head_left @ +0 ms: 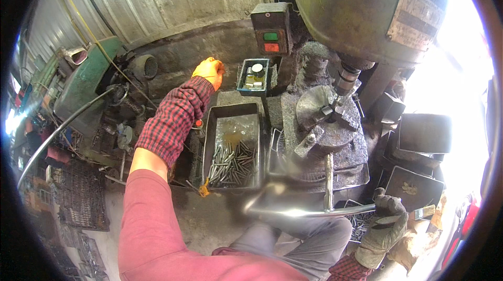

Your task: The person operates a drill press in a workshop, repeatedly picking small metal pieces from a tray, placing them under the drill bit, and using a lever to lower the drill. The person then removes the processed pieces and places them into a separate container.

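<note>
Right hand grips metal bar at end: likely stiff, slick, best held there. Left hand: cannot tell whether pinching; box rightward.

Hard daylight pours in on the right, burnt to white from where I stand; smaller glare patch far left. Middle dimmer but readable, dark in the gaps around the tray. Hot highlight on the metal bar, its left end smeared by blur. Corrugated wall bends; black fisheye rim with bluish fringe. Left-edge clutter soft, detail lost.
</note>
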`<move>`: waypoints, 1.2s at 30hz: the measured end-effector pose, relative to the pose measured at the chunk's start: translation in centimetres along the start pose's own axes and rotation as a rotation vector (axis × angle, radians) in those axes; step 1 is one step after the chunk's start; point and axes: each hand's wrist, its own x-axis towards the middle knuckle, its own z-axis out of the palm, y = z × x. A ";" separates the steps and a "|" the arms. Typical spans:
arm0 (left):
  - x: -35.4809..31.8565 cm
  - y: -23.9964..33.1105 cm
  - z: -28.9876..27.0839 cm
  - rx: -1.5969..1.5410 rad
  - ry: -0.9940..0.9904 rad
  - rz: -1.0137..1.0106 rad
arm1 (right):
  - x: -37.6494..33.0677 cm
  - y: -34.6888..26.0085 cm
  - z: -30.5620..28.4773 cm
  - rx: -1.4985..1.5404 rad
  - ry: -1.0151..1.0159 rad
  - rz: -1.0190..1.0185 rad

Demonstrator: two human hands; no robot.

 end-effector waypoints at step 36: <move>-4.3 20.9 3.8 -0.399 -0.110 0.770 | -1.2 -0.8 -0.8 -0.053 0.128 -0.034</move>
